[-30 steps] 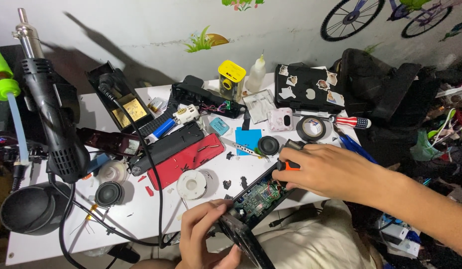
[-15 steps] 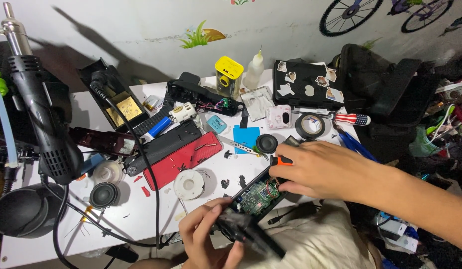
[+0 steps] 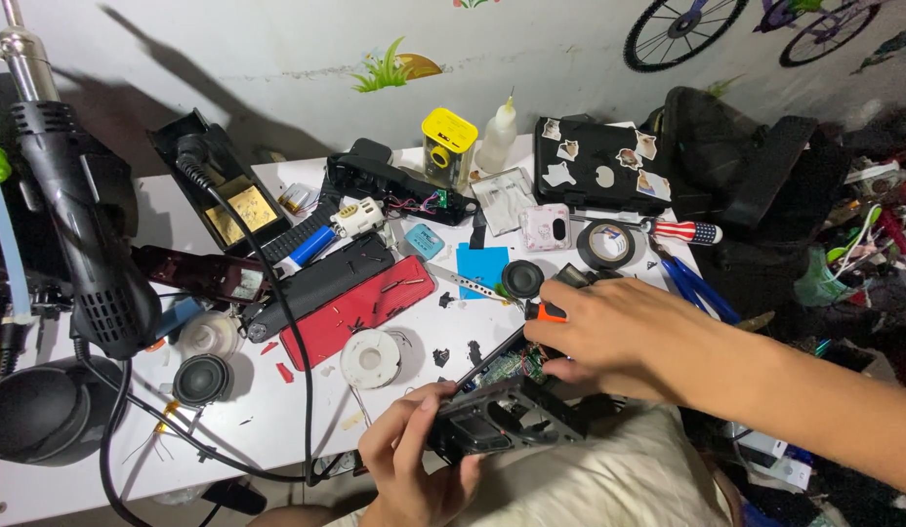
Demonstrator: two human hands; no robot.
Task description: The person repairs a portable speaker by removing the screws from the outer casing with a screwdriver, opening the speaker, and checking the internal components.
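Hiding the circuit board (image 3: pixel 516 367), right hand (image 3: pixel 619 332) overlaps left hand's (image 3: pixel 414 468) black housing (image 3: pixel 502 420).

Bright, sharp view; hard wall shadows.

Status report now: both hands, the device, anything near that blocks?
Left hand grips black opened device at table edge. Right hand holds orange-handled tool at its circuit board. Solder spool close by, not blocking.

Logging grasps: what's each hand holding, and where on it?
Left hand grips the black device housing at its near-left end. Right hand holds an orange-handled tool by its handle.
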